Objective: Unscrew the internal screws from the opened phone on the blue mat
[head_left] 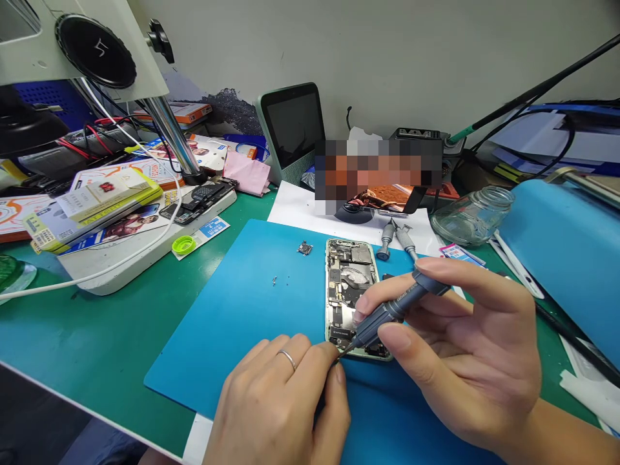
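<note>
An opened smartphone (352, 297) lies face up on the blue mat (217, 323), its inner parts exposed. My right hand (465, 342) grips a grey screwdriver (387, 314), slanted down to the left. Its thin tip reaches the phone's lower left corner, right beside the fingertips of my left hand (285, 400). The left hand is closed, thumb and forefinger together at that corner; whatever is between them is hidden. A ring (287, 359) sits on one left finger. Left of the phone lie a small metal part (305, 248) and tiny screw-like pieces (274, 281).
Two more screwdrivers (386, 240) lie behind the phone. A glass jar (472, 216) stands at the right, near a blue case-like object (566, 245). A microscope stand (165, 135), boxes (97, 206) and a green cap (183, 245) occupy the left. A smart display (293, 129) stands at the back.
</note>
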Tool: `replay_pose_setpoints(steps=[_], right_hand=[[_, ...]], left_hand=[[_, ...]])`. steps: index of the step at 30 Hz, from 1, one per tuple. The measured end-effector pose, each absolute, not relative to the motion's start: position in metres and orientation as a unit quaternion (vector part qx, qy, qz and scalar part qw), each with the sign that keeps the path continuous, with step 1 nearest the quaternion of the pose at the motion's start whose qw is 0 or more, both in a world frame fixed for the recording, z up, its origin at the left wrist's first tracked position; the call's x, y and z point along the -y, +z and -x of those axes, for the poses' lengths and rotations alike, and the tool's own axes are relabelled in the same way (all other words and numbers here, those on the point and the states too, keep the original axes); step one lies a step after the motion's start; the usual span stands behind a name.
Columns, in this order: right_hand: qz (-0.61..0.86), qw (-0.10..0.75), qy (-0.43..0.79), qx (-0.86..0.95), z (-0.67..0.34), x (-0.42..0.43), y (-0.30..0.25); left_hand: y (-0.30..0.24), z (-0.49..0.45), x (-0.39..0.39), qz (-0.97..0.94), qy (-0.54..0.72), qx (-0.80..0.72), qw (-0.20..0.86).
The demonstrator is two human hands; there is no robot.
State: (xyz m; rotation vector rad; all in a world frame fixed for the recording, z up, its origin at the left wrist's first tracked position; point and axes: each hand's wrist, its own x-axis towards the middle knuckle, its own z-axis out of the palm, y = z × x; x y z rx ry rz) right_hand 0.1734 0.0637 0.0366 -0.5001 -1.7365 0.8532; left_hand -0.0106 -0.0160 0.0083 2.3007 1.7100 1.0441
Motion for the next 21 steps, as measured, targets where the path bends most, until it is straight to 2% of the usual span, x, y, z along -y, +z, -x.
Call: replay_pose_setpoints(steps=[7,21], right_hand=[[0.207,0.537,0.355,0.737,-0.1726,-0.0645,0.0383],[0.238,0.552,0.346,0.72,-0.1727,-0.0631,0.0372]], left_hand=[[0.0084,0.0183,0.011,-0.785,0.33,-0.524,0.017],[0.0113,0.0156,0.0138,-0.776,0.331,-0.535,0.037]])
